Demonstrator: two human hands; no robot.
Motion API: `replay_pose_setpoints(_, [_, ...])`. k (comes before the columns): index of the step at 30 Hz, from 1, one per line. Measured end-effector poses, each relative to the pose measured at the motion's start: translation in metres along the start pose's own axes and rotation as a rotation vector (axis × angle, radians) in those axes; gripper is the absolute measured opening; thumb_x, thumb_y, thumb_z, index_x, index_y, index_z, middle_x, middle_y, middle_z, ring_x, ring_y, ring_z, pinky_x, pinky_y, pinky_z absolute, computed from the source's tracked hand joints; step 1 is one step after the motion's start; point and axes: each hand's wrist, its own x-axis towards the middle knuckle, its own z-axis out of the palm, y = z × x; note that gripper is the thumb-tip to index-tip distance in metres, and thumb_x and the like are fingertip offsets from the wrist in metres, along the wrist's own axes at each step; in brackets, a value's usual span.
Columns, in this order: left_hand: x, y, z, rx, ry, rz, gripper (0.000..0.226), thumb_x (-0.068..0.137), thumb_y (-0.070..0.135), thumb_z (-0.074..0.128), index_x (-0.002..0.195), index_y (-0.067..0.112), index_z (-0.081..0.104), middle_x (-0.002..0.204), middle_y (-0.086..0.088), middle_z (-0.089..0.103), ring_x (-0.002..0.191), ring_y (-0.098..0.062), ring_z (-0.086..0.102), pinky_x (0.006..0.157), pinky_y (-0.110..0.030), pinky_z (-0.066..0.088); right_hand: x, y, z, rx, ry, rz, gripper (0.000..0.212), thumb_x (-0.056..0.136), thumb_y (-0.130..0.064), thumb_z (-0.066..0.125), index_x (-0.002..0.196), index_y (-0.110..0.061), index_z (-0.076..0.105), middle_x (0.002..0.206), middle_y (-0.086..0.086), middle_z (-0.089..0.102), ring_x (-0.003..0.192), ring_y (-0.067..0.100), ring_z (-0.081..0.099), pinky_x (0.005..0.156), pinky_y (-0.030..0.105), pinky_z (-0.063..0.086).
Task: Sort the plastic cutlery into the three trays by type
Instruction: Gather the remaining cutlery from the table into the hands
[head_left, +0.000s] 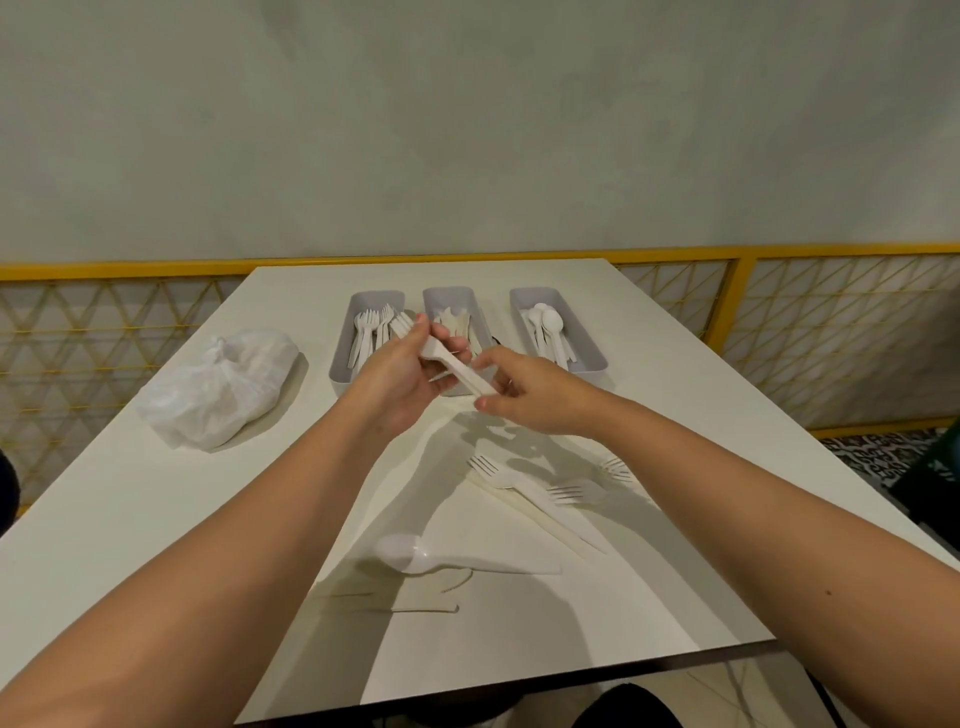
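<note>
Fork (461, 373) gripped by left hand (400, 382) & right hand (530, 396) together; fumbled handover cd drop it in middle tray (451, 294), wrong type.

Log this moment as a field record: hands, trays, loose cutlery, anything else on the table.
left hand: grips a fork, tines toward the left tray
right hand: pinches the fork's handle end
left tray: forks
middle tray: pale flat pieces, likely knives
right tray: spoons
loose on table: loose forks, one spoon nearest the person
other: plastic bag left of the trays
</note>
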Motion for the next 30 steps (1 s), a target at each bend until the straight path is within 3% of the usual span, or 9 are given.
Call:
replay_pose_setpoints(5, [-0.001, 0.003, -0.005, -0.099, 0.019, -0.025, 0.036, 0.102, 0.033, 0.029, 0.079, 0.014, 0.048, 0.047, 0.002, 0.046, 0.049, -0.012, 0.046, 0.066, -0.028, 0.048, -0.02, 0.01, 0.01, -0.321, -0.247, 0.116, 0.028, 0.088, -0.029, 0.063, 0.105, -0.007, 0.062, 0.083, -0.005, 0.055, 0.073, 0.012, 0.05, 0.06, 0.021, 0.037])
replay_pose_setpoints(8, [-0.001, 0.001, -0.005, -0.088, 0.041, -0.02, 0.032, 0.102, 0.031, 0.032, 0.082, 0.015, 0.051, 0.045, 0.005, 0.042, 0.042, -0.009, 0.039, 0.058, -0.024, 0.04, -0.022, 0.015, 0.022, -0.383, -0.303, 0.185, 0.032, 0.083, -0.029, 0.068, 0.105, -0.007, 0.063, 0.101, 0.004, 0.062, 0.082, 0.018, 0.053, 0.068, 0.026, 0.041])
replay_pose_setpoints(10, [-0.001, 0.0, -0.006, -0.091, 0.055, -0.022, 0.027, 0.102, 0.026, 0.036, 0.085, 0.015, 0.053, 0.046, 0.005, 0.041, 0.041, -0.007, 0.037, 0.054, -0.022, 0.036, -0.021, 0.017, 0.027, -0.375, -0.276, 0.198, 0.029, 0.083, -0.021, 0.067, 0.107, -0.007, 0.061, 0.106, 0.006, 0.062, 0.083, 0.019, 0.053, 0.072, 0.029, 0.042])
replay_pose_setpoints(14, [-0.002, 0.0, -0.008, -0.09, 0.069, -0.069, 0.022, 0.101, 0.019, 0.038, 0.087, 0.013, 0.053, 0.046, 0.005, 0.042, 0.039, -0.006, 0.037, 0.046, -0.019, 0.035, -0.018, 0.019, 0.029, -0.265, -0.233, 0.202, 0.027, 0.082, -0.012, 0.061, 0.108, -0.006, 0.06, 0.098, 0.006, 0.061, 0.079, 0.018, 0.052, 0.066, 0.024, 0.041])
replay_pose_setpoints(19, [-0.002, -0.002, -0.012, -0.076, 0.105, -0.144, 0.034, 0.102, 0.026, 0.034, 0.075, 0.013, 0.048, 0.042, 0.006, 0.041, 0.034, -0.005, 0.037, 0.046, -0.018, 0.034, -0.012, 0.019, 0.011, -0.049, -0.035, 0.231, 0.025, 0.084, -0.015, 0.063, 0.105, -0.002, 0.064, 0.071, -0.008, 0.051, 0.067, 0.01, 0.05, 0.057, 0.018, 0.038])
replay_pose_setpoints(23, [-0.003, -0.007, -0.003, -0.03, 0.114, -0.196, 0.037, 0.093, 0.043, 0.05, 0.069, 0.015, 0.046, 0.049, 0.005, 0.037, 0.044, -0.008, 0.035, 0.053, -0.02, 0.034, -0.007, 0.009, -0.008, 0.126, 0.124, 0.188, 0.019, 0.084, -0.016, 0.066, 0.1, -0.007, 0.062, 0.066, -0.006, 0.046, 0.059, 0.008, 0.044, 0.056, 0.019, 0.035])
replay_pose_setpoints(26, [-0.004, -0.011, 0.015, 0.043, 0.037, -0.184, 0.036, 0.085, 0.052, 0.057, 0.077, 0.017, 0.05, 0.06, 0.003, 0.039, 0.048, -0.008, 0.035, 0.053, -0.021, 0.036, -0.007, 0.0, -0.013, 0.168, 0.167, 0.113, 0.016, 0.084, -0.016, 0.066, 0.098, -0.01, 0.061, 0.065, -0.003, 0.046, 0.059, 0.01, 0.044, 0.061, 0.022, 0.037])
replay_pose_setpoints(30, [-0.002, -0.017, 0.037, 0.095, 0.0, -0.171, 0.02, 0.098, 0.021, 0.045, 0.091, 0.005, 0.054, 0.077, -0.008, 0.056, 0.06, -0.015, 0.055, 0.057, -0.024, 0.041, -0.014, -0.003, -0.014, 0.186, 0.167, 0.04, 0.014, 0.083, -0.012, 0.067, 0.096, -0.01, 0.062, 0.065, -0.002, 0.051, 0.061, 0.011, 0.048, 0.062, 0.025, 0.042])
